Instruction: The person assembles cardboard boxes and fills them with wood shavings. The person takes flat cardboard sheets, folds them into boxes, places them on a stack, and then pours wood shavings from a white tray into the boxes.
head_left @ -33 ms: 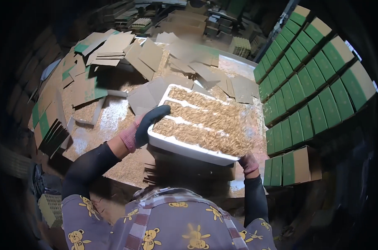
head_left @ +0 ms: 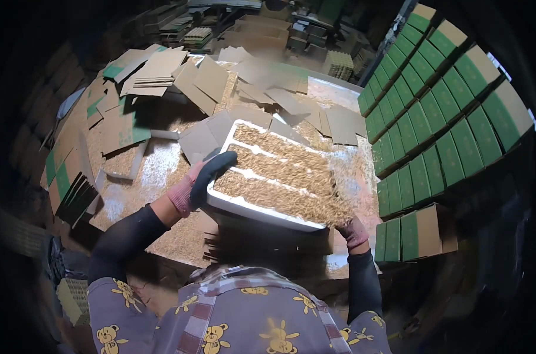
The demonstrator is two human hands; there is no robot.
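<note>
A white foam box [head_left: 262, 219] is held up in front of me, tilted down toward its right end. Loose tan husks [head_left: 280, 171] fill it, with white dividers showing between rows, and they look blurred and heaped at the right end. My left hand [head_left: 212, 174], in a dark-palmed pink glove, is closed over the box's left rim. At the lower right corner, my right hand [head_left: 352, 230] supports the box; its fingers are mostly hidden by the box and husks. Whatever lies beneath the husks cannot be seen.
Below the box stands a dark open carton [head_left: 274, 239]. Flattened cardboard pieces [head_left: 156, 71] lie across the husk-strewn table [head_left: 162, 162] at left and back. Stacked green-and-brown cartons [head_left: 421, 171] rise along the right. Egg trays [head_left: 339, 64] stand beyond the table.
The box has shifted slightly left, together with both hands. Husks at its right end have moved, and more of them lie over the lower right corner.
</note>
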